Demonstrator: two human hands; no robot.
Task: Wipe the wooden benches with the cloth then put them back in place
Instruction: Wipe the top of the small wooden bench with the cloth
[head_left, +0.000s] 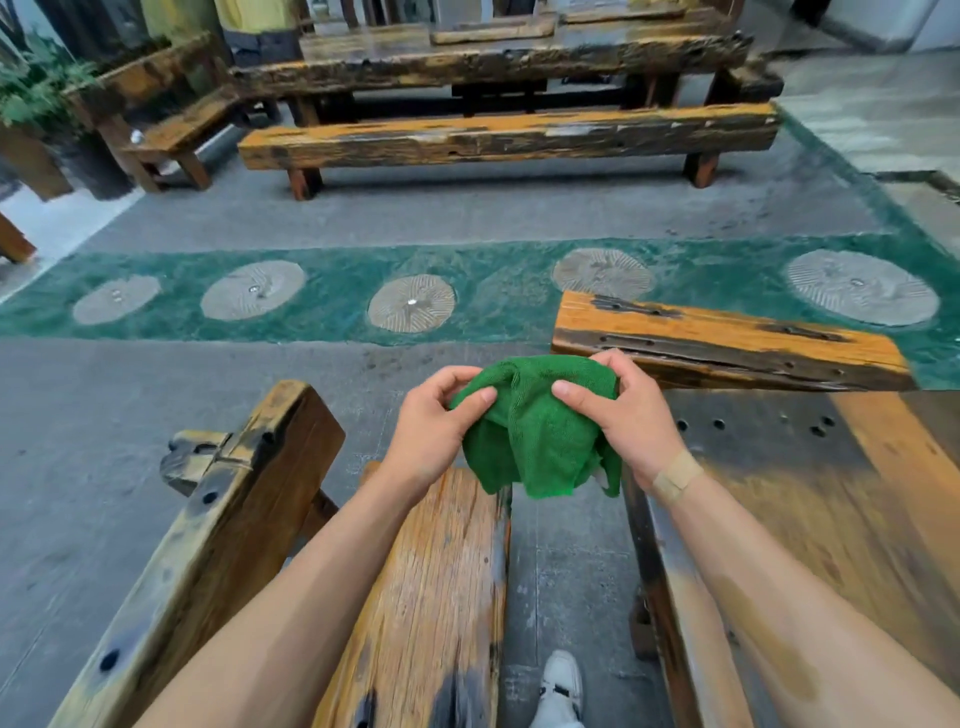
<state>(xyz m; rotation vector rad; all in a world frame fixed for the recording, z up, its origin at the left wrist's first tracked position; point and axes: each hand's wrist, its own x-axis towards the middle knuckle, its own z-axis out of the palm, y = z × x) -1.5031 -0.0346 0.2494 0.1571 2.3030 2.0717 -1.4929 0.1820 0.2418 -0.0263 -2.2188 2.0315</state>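
Note:
A green cloth (540, 431) is bunched between both hands in the middle of the view. My left hand (434, 426) pinches its left edge and my right hand (628, 410) grips its right side; the lower part hangs loose. Right under the cloth a narrow wooden bench (431, 597) runs toward me. A second bench (208, 561) lies tipped at my left. A short orange-brown bench (727, 343) stands just beyond my right hand.
A wide dark wooden table top (831, 519) fills the right foreground. Across the grey floor lie a green strip with round stone discs (410, 304), then a long bench (509, 135) before a heavy table (493, 62). My white shoe (563, 680) shows below.

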